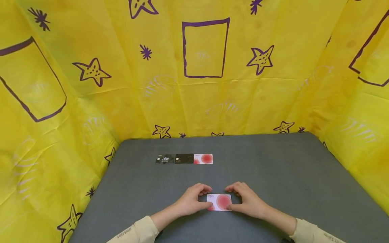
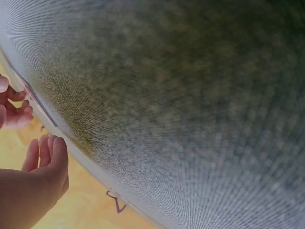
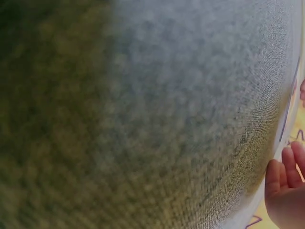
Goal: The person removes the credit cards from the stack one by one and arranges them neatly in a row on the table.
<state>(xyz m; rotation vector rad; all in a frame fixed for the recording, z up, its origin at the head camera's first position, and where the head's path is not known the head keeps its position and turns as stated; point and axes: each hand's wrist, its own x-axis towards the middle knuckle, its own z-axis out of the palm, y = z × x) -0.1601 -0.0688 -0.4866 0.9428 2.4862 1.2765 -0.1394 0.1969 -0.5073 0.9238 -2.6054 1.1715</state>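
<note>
A white card with red circles (image 1: 224,201) lies flat on the grey table near its front, seen in the head view. At its left end, the thumb of my left hand (image 1: 192,199) touches the card's lower corner, while the fingers bend loosely beyond its top edge. My right hand (image 1: 247,201) mirrors this at the right end, thumb on the lower right corner and fingers apart from the card. The left wrist view has the left hand (image 2: 40,176) at its left side; the right wrist view catches the right hand (image 3: 288,186) at the lower right. Card details are too slanted there to read.
Farther back on the table (image 1: 273,168), three cards lie side by side in a row: a dark patterned Vip card (image 1: 164,159), a black VIP card (image 1: 184,159) and another white card with red circles (image 1: 203,159). Yellow printed cloth (image 1: 206,101) surrounds the back and sides.
</note>
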